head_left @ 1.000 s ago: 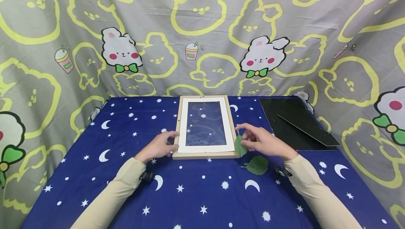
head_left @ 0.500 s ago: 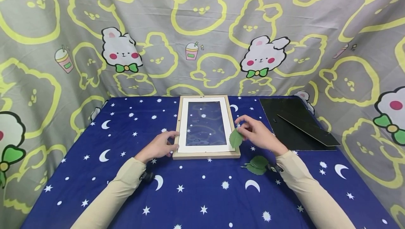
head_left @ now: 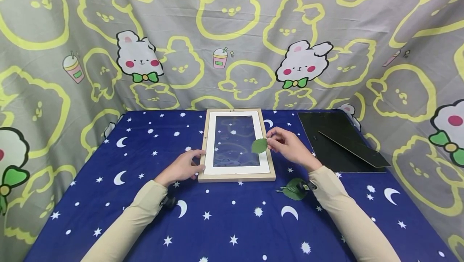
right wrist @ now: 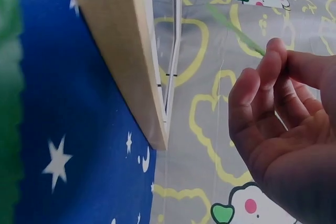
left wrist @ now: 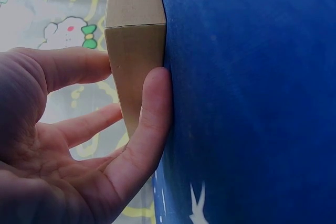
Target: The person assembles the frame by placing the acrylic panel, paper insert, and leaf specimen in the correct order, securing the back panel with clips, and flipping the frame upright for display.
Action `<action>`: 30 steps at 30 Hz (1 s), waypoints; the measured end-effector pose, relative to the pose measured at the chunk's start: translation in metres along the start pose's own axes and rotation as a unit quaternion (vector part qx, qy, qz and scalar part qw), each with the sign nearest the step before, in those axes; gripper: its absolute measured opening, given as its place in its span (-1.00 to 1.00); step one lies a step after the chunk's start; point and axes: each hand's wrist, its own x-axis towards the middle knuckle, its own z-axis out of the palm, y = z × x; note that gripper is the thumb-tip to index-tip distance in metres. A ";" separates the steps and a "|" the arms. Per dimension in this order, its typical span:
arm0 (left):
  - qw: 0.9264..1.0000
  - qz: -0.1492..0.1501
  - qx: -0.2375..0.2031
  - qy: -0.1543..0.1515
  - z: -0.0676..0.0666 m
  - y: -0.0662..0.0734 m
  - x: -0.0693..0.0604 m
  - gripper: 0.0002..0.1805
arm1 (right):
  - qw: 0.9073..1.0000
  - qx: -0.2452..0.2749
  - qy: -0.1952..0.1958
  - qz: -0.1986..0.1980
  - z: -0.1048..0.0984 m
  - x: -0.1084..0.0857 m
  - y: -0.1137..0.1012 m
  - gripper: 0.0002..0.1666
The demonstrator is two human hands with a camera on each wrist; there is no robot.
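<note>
A light wooden picture frame [head_left: 237,179] with a white mat [head_left: 226,170] and a clear pane lies on the table. My left hand [head_left: 183,168] holds its near left side; in the left wrist view, the fingers [left wrist: 149,108] lie around the wooden edge [left wrist: 134,3]. Between thumb and fingertips, my right hand [head_left: 288,145] pinches a green leaf [head_left: 259,146] above the frame's right side. The right wrist view has this leaf [right wrist: 241,35] nearly edge-on, raised clear of the pane. More green leaf [head_left: 293,189] lies on the cloth below my right wrist, partly hidden by it.
A black backing board [head_left: 308,133] with a stand leg [head_left: 349,147] sits at the table's right rear. Dark blue cloth [head_left: 145,230] with stars and moons covers the table. A patterned grey curtain [head_left: 246,85] closes off the back and sides.
My right hand has carried the leaf left and up from beside the frame to over its right mat and pane, and the leaf has turned sideways. My left hand has stayed put.
</note>
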 end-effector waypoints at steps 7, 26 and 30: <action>1.000 0.000 -0.002 -0.003 0.000 0.000 0.000 -0.39 | 1.000 0.023 -0.002 -0.001 0.001 0.013 -0.005 -0.85; 1.000 -0.002 -0.002 -0.003 0.001 -0.001 0.000 -0.39 | 0.996 0.076 0.012 0.034 -0.002 0.045 -0.015 -0.68; 1.000 -0.001 -0.004 -0.001 0.001 -0.002 0.000 -0.39 | 0.996 0.078 0.012 0.034 0.000 0.051 -0.016 -0.65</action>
